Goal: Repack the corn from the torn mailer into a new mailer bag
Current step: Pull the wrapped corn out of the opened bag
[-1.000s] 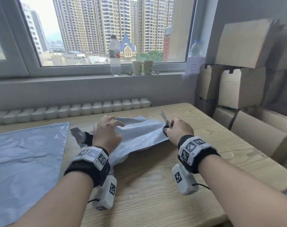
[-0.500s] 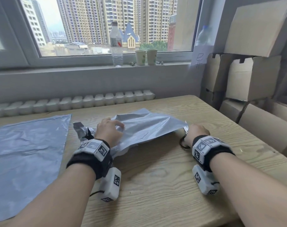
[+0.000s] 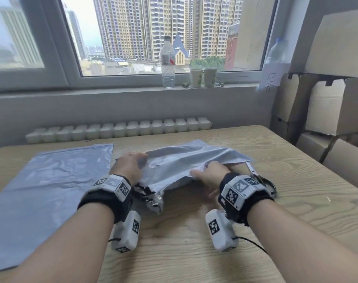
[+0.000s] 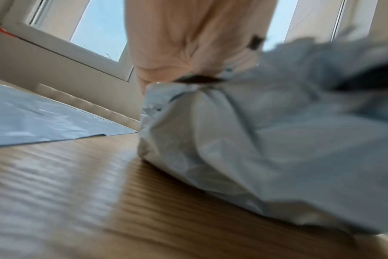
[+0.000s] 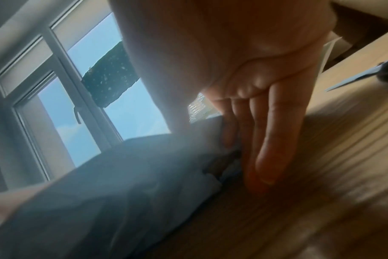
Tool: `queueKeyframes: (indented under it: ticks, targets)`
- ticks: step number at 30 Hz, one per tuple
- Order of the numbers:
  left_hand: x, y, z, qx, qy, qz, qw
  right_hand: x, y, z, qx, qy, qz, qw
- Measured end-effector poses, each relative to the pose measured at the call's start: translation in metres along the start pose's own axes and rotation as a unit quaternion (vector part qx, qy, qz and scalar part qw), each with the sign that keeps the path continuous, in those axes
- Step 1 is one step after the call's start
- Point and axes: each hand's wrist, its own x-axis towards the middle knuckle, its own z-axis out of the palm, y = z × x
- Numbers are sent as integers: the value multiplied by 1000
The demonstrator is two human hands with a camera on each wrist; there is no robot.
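Far left on the wooden table (image 3: 194,252): new mailer (image 3: 51,180), grey, smooth, lying flat, with one edge close beside the left hand (image 3: 129,166). Left arm stretched forward over the table, wrist low, back of the hand up. Fingers bent down and bunching the left end of the torn mailer (image 3: 184,160); from the left wrist view, a tight hold on the gathered plastic, hand (image 4: 177,43) on top and the crumpled bag (image 4: 277,131) bulging out below it, with the flat mailer (image 4: 44,122) off to the side. Just under the left wrist, a ragged ripped end (image 3: 147,197), dark and shiny inside. Torn mailer in the middle of the table, grey and very wrinkled, puffed up a bit, spread between the two hands. Corn hidden; none to be seen. Right arm also stretched forward, wrist low, right hand (image 3: 210,176) at the near right edge of the bag. Thumb on top of that edge, fingers tucked below it, pinching the plastic. From the right wrist view, hand (image 5: 210,52) reaching down, fingers (image 5: 270,149) long and nearly straight, tips down at the table right by the bag's edge (image 5: 122,184); blurry, so hard to tell more. Just right of that hand, scissors (image 3: 255,174) lying on the table, not held, blade pointing toward the bag's far corner. Further back, a water bottle (image 3: 167,64) and two paper cups (image 3: 202,77) on the window sill, and cardboard boxes (image 3: 325,107) stacked at the far right.
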Motion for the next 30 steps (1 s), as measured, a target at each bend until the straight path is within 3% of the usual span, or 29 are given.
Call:
queueKeyframes:
  ticks: [2, 6, 11, 13, 15, 17, 19, 21, 23, 25, 27, 30]
  targets:
    - [-3, -5, -5, 6, 40, -6, 999, 5, -1, 4, -94, 17, -17, 995]
    - [-9, -11, -18, -3, 102, -12, 995, 17, -2, 12, -101, 43, -63, 992]
    - [-16, -24, -39, -32, 46, -7, 998, 29, -17, 14, -98, 59, -57, 992]
    - [-20, -21, -47, -19, 57, 13, 998, 20, -32, 6, -74, 153, -74, 983]
    - [-24, -14, -51, 6, 79, 39, 996, -6, -53, 1, 8, 256, -195, 947]
    - [-25, -3, -52, 8, 93, 45, 995, -39, -73, 1, 63, 201, -336, 918]
    - [-25, 10, -52, -9, 101, 46, 994, -66, -83, 12, 47, 63, -387, 919]
    - [-26, 20, -53, -24, 96, 60, 993, -69, -82, 27, -71, -15, -348, 935]
    - [-30, 29, -54, -32, 82, 84, 993, -58, -72, 35, -200, 4, -253, 947]
    - [-36, 36, -53, -42, 60, 110, 991, -47, -60, 31, -255, 18, -167, 952]
    - [-40, 41, -52, -71, 16, 133, 989, -44, -50, 25, -296, -5, -136, 945]
    - [-42, 40, -51, -158, -58, 117, 979, -37, -50, 18, -324, -15, -151, 934]
